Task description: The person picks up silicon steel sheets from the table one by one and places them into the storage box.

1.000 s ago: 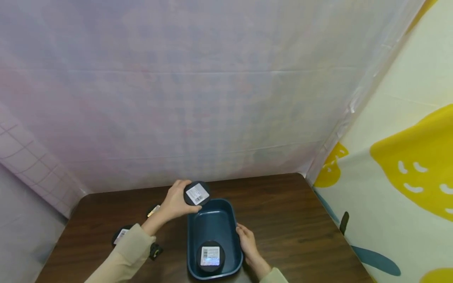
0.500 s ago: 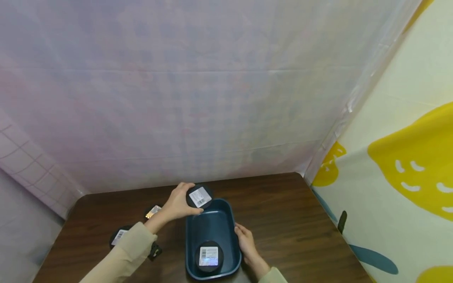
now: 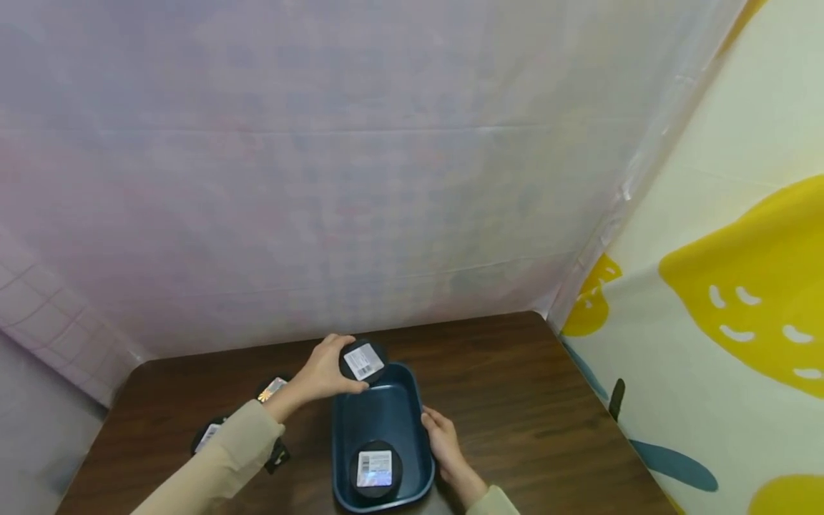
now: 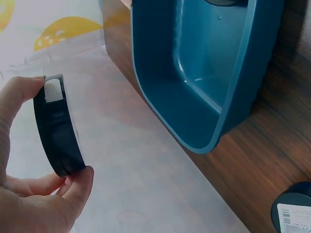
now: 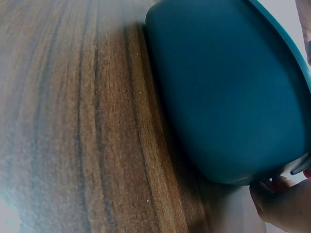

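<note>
My left hand (image 3: pixel 322 372) pinches a flat round black disc (image 3: pixel 352 352) by its edge, thumb on one side and fingers on the other. A white barcode label covers much of the disc's face. In the left wrist view the disc (image 4: pixel 57 131) stands edge-on, apart from the tray (image 4: pixel 204 87). From the head, it overlaps the far end of the deep blue rectangular tray (image 3: pixel 376 411). A second labelled black disc (image 3: pixel 375 468) lies flat inside the tray's near end. My right hand (image 3: pixel 446 442) grips the tray's right side; in the right wrist view its fingers (image 5: pixel 279 187) curl at the lower edge.
Left of the tray, two more labelled black discs lie on the brown wooden table (image 3: pixel 515 400): one disc (image 3: pixel 207 436) partly behind the sleeve, another disc (image 3: pixel 273 388) beyond the forearm. A small dark object (image 3: pixel 277 455) shows beside the left sleeve. Cloth curtains (image 3: pixel 360 214) hang behind the table.
The left hand has moved the disc slightly right and nearer, over the tray's far end, and now nearly stops. The right hand keeps its grip on the tray. The view shifts slightly.
</note>
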The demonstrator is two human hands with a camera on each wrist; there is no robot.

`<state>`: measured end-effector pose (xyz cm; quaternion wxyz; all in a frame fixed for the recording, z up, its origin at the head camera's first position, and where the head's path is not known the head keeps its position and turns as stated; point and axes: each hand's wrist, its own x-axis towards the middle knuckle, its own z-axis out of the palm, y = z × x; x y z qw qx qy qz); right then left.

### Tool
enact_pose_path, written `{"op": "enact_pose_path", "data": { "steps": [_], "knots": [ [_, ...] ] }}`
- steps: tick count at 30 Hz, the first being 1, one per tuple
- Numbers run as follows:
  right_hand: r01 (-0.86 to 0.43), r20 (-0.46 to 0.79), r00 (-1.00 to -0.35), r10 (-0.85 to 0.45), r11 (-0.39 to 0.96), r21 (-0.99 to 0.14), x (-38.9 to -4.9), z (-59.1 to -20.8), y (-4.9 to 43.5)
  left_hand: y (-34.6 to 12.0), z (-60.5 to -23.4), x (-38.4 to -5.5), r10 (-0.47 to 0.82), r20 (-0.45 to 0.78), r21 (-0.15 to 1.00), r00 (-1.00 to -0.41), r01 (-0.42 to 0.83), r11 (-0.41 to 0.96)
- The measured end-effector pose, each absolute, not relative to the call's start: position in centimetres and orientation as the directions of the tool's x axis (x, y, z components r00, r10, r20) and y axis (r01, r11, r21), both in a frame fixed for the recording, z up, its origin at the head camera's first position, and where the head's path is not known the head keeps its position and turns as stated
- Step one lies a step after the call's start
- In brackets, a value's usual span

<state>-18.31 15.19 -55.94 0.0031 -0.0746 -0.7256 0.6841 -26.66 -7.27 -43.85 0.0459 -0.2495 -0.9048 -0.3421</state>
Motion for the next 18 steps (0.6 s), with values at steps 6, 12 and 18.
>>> {"op": "enact_pose_path", "data": {
  "steps": [6,12,18],
  "knots": [
    [0.090,-0.086,-0.991,0.102,0.043,-0.995,-18.5,-56.5,14.9,-7.1,-44.0,-26.7,0.444,0.197,0.598,-0.874,0.466,0.652],
    [0.114,-0.111,-0.990,0.091,0.023,-0.993,-19.6,-59.2,15.2,-6.9,-44.9,-26.3,0.457,0.214,0.594,-0.863,0.487,0.640],
    [0.124,-0.121,-0.988,0.092,0.022,-0.992,-19.5,-59.6,15.5,-6.7,-46.0,-26.1,0.480,0.228,0.582,-0.847,0.514,0.630]
  ]
}}
